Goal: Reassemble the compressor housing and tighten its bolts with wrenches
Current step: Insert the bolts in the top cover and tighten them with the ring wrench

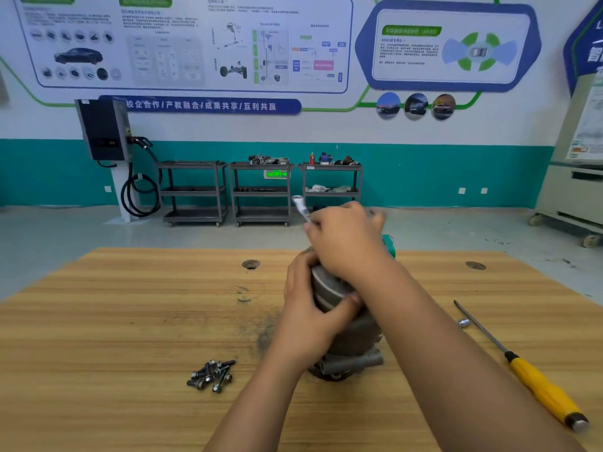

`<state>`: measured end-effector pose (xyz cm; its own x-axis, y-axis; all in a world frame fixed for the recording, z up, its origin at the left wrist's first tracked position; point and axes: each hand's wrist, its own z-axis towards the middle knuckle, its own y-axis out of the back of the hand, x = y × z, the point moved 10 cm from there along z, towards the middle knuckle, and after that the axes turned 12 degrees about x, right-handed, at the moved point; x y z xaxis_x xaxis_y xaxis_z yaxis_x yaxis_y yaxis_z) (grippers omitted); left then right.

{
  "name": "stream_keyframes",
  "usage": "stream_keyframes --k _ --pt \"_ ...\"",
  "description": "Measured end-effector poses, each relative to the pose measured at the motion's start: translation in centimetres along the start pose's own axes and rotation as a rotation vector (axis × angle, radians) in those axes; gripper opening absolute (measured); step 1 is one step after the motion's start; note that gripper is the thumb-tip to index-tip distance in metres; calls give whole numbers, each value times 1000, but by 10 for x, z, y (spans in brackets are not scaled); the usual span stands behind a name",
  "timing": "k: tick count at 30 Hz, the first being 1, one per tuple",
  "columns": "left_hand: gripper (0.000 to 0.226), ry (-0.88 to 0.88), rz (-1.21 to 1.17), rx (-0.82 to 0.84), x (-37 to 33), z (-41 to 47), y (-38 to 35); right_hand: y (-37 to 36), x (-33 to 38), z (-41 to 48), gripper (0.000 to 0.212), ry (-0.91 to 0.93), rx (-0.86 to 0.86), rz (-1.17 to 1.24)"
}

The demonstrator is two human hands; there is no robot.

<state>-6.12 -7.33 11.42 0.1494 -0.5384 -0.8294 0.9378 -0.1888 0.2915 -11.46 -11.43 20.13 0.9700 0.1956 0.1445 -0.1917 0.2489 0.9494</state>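
A grey metal compressor housing lies on the wooden table, its far end with a green part. My left hand grips the housing's round body from the left side, thumb across it. My right hand is above the far end and holds a silver wrench, whose head sticks up to the left of my fingers. The wrench's lower end and the bolt under it are hidden by my hand. A pile of several dark bolts lies on the table to the left.
A yellow-handled screwdriver lies at the right, with a small silver socket beside its shaft. The tabletop has two round holes near its far edge. Three grey carts stand by the wall behind.
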Motion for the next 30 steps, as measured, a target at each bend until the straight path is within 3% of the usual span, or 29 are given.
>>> stream_keyframes --k 4,7,10,13,17,20,22,25,27,30 --pt "55 10 -25 34 4 -2 -1 -17 -46 -5 24 -109 155 392" --pt "56 39 -44 53 7 -1 -2 -23 -77 -19 27 -208 112 558" --pt "54 39 -39 61 5 2 -4 -27 -103 -33 57 -344 -36 505" --pt "53 23 -13 18 4 2 -5 -42 -120 -46 75 -362 -178 918" --pt "52 15 -38 14 6 2 -3 -64 -119 -59 57 -243 -259 1459" --pt "53 28 -45 14 7 1 -2 -65 -114 -75 41 -95 -436 1718" --pt "53 30 -38 12 6 1 -2 -61 -108 -92 35 -21 -570 1696" --pt "52 25 -17 4 3 1 -4 -46 -90 -123 29 59 -717 1350" --pt "50 19 -12 -10 3 2 -4 -35 -67 -139 17 138 -724 1086" --pt "47 15 -41 -25 5 3 -4 -30 -37 -149 34 268 -687 727"
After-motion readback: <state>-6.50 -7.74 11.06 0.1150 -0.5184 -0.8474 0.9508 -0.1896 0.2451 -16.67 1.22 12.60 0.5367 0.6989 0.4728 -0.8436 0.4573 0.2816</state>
